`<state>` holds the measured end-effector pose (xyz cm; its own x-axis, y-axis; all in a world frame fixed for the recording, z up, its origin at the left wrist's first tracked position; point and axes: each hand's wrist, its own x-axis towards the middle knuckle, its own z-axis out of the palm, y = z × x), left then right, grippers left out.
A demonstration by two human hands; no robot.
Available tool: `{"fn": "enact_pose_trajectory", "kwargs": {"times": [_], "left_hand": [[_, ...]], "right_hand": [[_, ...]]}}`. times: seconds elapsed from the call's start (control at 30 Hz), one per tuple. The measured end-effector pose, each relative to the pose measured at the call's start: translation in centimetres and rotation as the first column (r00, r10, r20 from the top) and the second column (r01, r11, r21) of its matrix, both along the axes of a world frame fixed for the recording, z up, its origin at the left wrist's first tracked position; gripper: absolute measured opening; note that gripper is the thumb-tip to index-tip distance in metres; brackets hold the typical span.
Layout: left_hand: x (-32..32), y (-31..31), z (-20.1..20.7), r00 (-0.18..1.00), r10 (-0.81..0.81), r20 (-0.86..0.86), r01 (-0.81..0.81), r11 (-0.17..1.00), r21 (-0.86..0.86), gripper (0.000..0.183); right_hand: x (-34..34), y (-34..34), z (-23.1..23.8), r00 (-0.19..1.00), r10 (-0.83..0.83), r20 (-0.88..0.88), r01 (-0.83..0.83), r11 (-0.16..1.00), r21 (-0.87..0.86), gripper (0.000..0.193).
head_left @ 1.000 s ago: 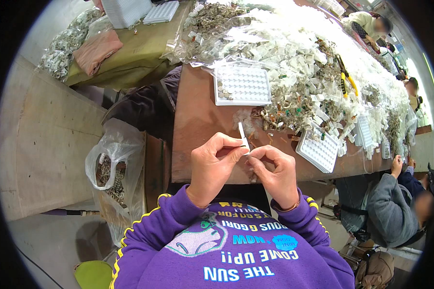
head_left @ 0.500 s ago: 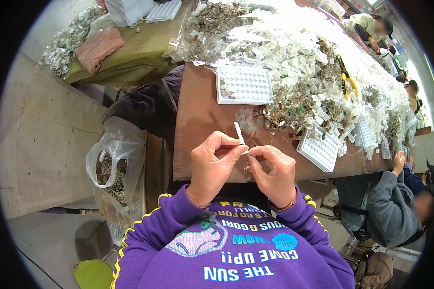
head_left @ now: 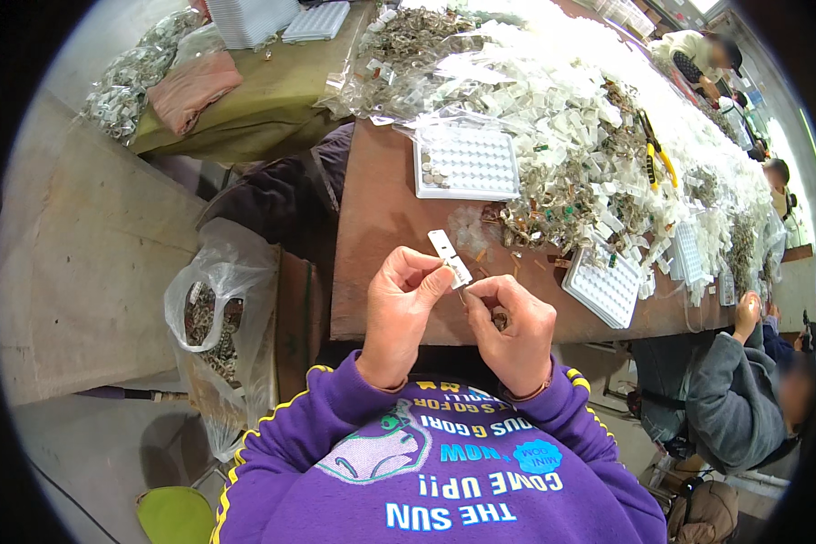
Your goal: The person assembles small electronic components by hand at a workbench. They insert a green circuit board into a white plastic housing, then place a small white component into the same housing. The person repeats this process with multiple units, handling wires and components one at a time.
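Bright white light pours in at the upper right, washing out the far part of the pile (head_left: 553,50) (its pieces melt into glare). A soft shadow darkens the floor (head_left: 72,435). The left hand (head_left: 403,295) and right hand (head_left: 510,317) look fairly crisp, while a co-worker's head (head_left: 796,394) is blurred. Edges curve toward a black rim.

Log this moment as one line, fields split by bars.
left hand: pinching flat white piece | right hand: near piece's lower end, grip unclear | ahead: white tray on brown table, beside parts heap
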<state>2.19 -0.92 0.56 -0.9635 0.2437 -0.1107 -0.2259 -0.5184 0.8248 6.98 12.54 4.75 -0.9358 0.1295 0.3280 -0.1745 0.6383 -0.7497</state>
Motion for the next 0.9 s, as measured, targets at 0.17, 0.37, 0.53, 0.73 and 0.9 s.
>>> {"fn": "enact_pose_trajectory", "kwargs": {"times": [0.17, 0.37, 0.53, 0.73, 0.9], "left_hand": [[0.4, 0.4, -0.7, 0.979, -0.066, 0.192, 0.023, 0.976, 0.216, 0.012], [-0.8, -0.1, -0.9, 0.985, -0.027, 0.168, -0.034, 0.937, 0.347, 0.015], [-1.3, -0.6, -1.4, 0.964, -0.067, 0.257, -0.06, 0.888, 0.456, 0.016], [-1.7, -0.5, -2.2, 0.97, -0.089, 0.224, -0.027, 0.885, 0.465, 0.012], [-2.0, -0.8, -2.4, 0.983, -0.135, 0.123, 0.068, 0.896, 0.438, 0.013]], "right_hand": [[-0.5, -0.8, -0.5, 1.0, 0.02, -0.018, -0.02, 1.0, -0.004, 0.007], [-1.9, 0.0, 1.0, 0.989, 0.134, 0.058, -0.123, 0.98, -0.158, 0.011], [-7.3, 2.6, 1.0, 0.998, 0.047, -0.047, -0.035, 0.97, 0.242, 0.013], [-13.3, 2.7, -1.9, 0.988, 0.057, -0.142, 0.007, 0.91, 0.414, 0.011], [-14.6, 2.6, -2.7, 0.991, 0.11, -0.074, -0.072, 0.915, 0.397, 0.008]]}}
